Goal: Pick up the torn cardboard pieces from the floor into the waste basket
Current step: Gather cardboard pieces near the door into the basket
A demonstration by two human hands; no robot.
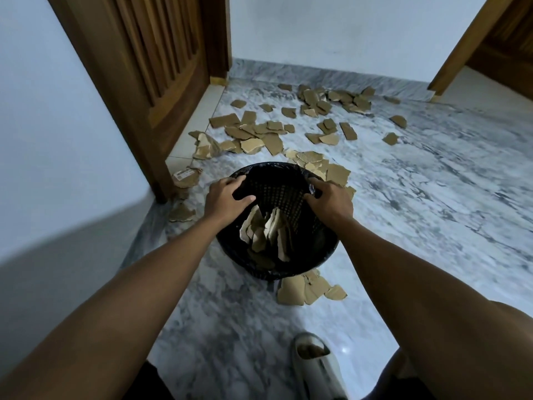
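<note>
At the far rim of one black mesh waste basket [291, 197], left hand [226, 199] and right hand [328, 202] curl their fingers over its edge. Several torn cardboard pieces [265, 235] lie inside; dozens scatter the marble floor [432, 197]. One labelled piece [186, 176] is unreadable.

We see a dim, cool-toned scene lit softly and evenly, with no hard shadows, only a faint dark patch under the waste basket [274, 226] and a small bright glint on the marble floor [432, 183] near the lower edge. The wide lens bends straight lines, so the wooden door [150, 67] leans sharply and the forearms swell toward the bottom corners. The centre is fairly sharp, while the near wall at left smears into soft blur.
</note>
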